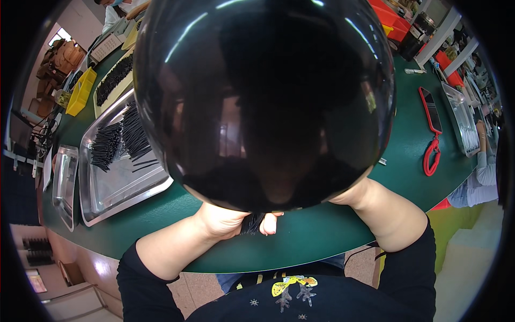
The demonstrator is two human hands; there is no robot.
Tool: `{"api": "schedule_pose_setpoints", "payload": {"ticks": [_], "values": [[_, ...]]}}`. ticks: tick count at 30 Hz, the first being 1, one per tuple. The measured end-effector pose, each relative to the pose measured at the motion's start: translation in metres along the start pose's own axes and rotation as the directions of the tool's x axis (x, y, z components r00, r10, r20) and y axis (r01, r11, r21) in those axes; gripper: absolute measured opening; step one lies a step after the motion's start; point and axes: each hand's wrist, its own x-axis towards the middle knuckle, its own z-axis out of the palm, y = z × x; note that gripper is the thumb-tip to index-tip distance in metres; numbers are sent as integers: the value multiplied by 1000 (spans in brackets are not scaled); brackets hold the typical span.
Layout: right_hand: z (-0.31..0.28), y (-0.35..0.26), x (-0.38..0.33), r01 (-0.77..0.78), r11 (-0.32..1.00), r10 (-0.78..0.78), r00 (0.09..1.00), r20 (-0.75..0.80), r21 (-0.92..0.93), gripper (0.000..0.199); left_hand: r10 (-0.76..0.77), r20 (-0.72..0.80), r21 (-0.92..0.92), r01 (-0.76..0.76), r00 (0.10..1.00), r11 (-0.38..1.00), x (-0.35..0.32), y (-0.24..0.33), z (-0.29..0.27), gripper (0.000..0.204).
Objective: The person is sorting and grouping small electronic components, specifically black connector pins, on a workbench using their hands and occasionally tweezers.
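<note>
Single cam, head-worn, L one of a side-by-side pair, wide fisheye, looking steeply down & a bit fwd past wearer's dark top at btm edge. L forearm & R forearm run in from lower L & R, fairly near lens. Glossy black rounded thing is v. close, blocks upper ctr, hides parts of L hand & R hand. Green table spreads below, mid-dist; co-worker at top L sits well off. Upright, unmirrored, table edge bows, corners black
</note>
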Motion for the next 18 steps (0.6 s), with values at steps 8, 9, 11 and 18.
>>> {"api": "schedule_pose_setpoints", "payload": {"ticks": [8, 9, 11, 18], "values": [[3, 3, 2, 69, 992, -61, 995, -72, 106, 11, 17, -14, 46, -16, 1000, 999, 1, -1, -2, 11], [3, 3, 1, 97, 993, -93, 994, -60, 72, 11, 48, -7, 52, -48, 999, 998, 1, -2, -2, 12], [1, 3, 1, 126, 991, -124, 991, -47, 38, 11, 51, -6, 11, -51, 999, 999, 3, -3, -2, 12], [-3, 5, 1, 64, 996, -67, 997, -40, -64, 11, 94, -189, 91, -78, 978, 993, -2, -6, -7, 14]]}}
